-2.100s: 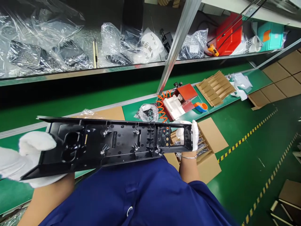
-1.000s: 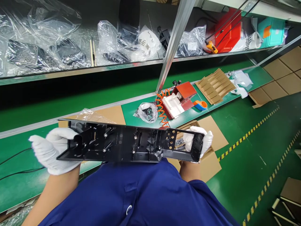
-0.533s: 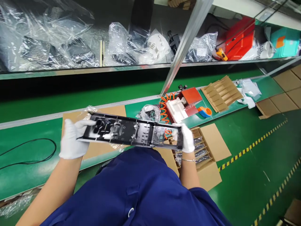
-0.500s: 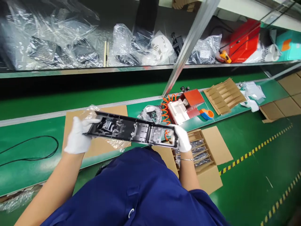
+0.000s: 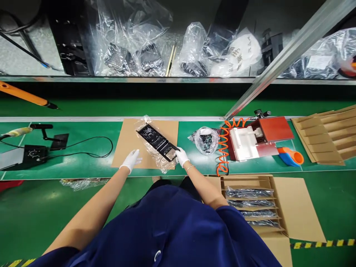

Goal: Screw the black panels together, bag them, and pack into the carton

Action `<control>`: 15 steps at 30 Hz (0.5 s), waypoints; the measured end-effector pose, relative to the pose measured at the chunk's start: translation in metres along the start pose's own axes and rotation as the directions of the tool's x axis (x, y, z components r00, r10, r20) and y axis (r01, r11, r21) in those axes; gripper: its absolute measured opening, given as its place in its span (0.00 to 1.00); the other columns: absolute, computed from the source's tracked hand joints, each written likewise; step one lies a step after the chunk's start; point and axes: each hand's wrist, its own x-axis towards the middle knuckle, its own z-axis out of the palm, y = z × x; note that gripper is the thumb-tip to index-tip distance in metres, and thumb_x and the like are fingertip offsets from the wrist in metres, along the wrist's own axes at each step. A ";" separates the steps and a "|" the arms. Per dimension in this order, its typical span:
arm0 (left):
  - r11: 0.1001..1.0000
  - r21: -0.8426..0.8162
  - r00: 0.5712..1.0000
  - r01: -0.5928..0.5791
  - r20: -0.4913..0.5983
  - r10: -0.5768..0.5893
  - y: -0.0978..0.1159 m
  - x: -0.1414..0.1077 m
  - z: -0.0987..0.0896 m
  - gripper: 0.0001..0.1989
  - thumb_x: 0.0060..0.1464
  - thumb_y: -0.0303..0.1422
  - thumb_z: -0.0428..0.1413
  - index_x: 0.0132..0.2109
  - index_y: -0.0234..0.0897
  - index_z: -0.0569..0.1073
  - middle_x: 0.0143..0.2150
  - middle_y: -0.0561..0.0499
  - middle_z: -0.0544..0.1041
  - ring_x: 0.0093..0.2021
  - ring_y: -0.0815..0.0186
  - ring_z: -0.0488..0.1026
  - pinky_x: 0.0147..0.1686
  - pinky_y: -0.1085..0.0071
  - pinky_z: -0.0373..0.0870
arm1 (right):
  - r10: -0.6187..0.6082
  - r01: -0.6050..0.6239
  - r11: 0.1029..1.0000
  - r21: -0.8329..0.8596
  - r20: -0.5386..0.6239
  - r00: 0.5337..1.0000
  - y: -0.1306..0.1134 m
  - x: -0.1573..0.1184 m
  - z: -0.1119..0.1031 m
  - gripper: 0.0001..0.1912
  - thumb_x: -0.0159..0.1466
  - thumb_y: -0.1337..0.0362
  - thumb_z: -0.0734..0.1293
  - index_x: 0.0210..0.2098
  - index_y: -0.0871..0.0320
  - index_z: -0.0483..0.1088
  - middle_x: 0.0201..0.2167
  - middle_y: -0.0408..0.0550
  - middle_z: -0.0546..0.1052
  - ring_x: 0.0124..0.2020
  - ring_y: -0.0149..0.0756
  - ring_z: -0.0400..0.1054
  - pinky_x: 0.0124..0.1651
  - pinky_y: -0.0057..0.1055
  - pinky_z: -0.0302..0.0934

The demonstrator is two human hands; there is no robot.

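- While the right hand (image 5: pixel 182 156) is clamped on the 4 o'clock end of a long black housing (image 5: pixel 157 141), the left hand (image 5: pixel 132 160) hovers just off it at 8 o'clock, gloved fingers apart (clock's centred on the housing, 12 = away from the wearer).
- Housing sits slantwise, 10 to 4, ribbed inside up, over crinkly clear plastic (image 5: pixel 164 166) and a cardboard sheet (image 5: pixel 126 139) on the green bench (image 5: pixel 83 167). Can't tell if the gripped end is lifted.
- 3 o'clock, near: clear bag of small dark parts (image 5: pixel 206 141). Further out: orange coiled hose (image 5: pixel 223 148), red machine (image 5: pixel 276 129), blue-and-orange roundish thing (image 5: pixel 290 156), cardboard dividers (image 5: pixel 328 135).
- 4 o'clock: carton (image 5: pixel 297 207), flaps spread, plastic-wrapped black pieces (image 5: pixel 251 203) in rows.
- 9 o'clock, well apart: black control box (image 5: pixel 33 152), looped cable (image 5: pixel 111 146) beside it.
- 10 o'clock: orange tool (image 5: pixel 25 95), dark tip.
- 12 o'clock: shelf (image 5: pixel 133 79) loaded with bagged stuff (image 5: pixel 148 57).
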 end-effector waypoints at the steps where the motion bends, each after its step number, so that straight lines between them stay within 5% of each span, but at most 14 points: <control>1: 0.997 0.079 1.000 -0.017 0.007 0.017 -0.012 0.001 -0.003 0.26 0.66 0.45 0.52 0.64 0.35 0.66 0.57 0.39 0.75 0.49 0.59 0.77 0.49 0.54 0.77 | 0.018 -0.018 1.000 0.008 -0.008 1.000 0.001 0.006 0.007 0.17 0.65 0.66 0.61 0.54 0.58 0.66 0.22 0.33 0.68 0.13 0.21 0.54 0.17 0.20 0.51; 5: 0.886 0.415 0.978 -0.208 0.111 0.178 -0.052 0.018 -0.019 0.25 0.63 0.38 0.57 0.63 0.33 0.68 0.65 0.35 0.70 0.64 0.49 0.68 0.66 0.44 0.61 | 0.090 -0.085 0.991 0.106 -0.047 0.995 0.016 0.004 0.000 0.18 0.69 0.64 0.61 0.57 0.55 0.64 0.37 0.41 0.77 0.24 0.21 0.67 0.33 0.21 0.69; 9: 0.635 0.580 0.859 -0.510 0.388 0.335 -0.084 0.053 -0.033 0.25 0.60 0.34 0.53 0.63 0.32 0.70 0.69 0.34 0.67 0.70 0.44 0.61 0.70 0.47 0.53 | 0.232 -0.210 0.954 0.216 -0.082 0.969 0.075 -0.053 -0.030 0.12 0.70 0.61 0.62 0.52 0.53 0.70 0.49 0.46 0.78 0.37 0.24 0.74 0.42 0.22 0.71; 12: 0.463 0.566 0.730 -0.683 0.549 0.406 -0.102 0.078 -0.045 0.24 0.61 0.37 0.50 0.62 0.32 0.72 0.67 0.33 0.69 0.67 0.43 0.65 0.66 0.45 0.59 | 0.458 -0.439 0.875 0.206 -0.050 0.888 0.135 -0.108 -0.007 0.08 0.63 0.63 0.71 0.39 0.60 0.74 0.37 0.51 0.80 0.29 0.31 0.73 0.33 0.27 0.70; 15: 0.345 0.506 0.612 -0.790 0.614 0.499 -0.114 0.096 -0.055 0.22 0.62 0.38 0.48 0.57 0.35 0.76 0.62 0.35 0.75 0.60 0.44 0.73 0.59 0.47 0.68 | 0.563 -0.543 0.823 0.167 -0.103 0.820 0.173 -0.112 0.037 0.08 0.64 0.64 0.72 0.41 0.60 0.73 0.37 0.49 0.79 0.31 0.31 0.73 0.35 0.28 0.70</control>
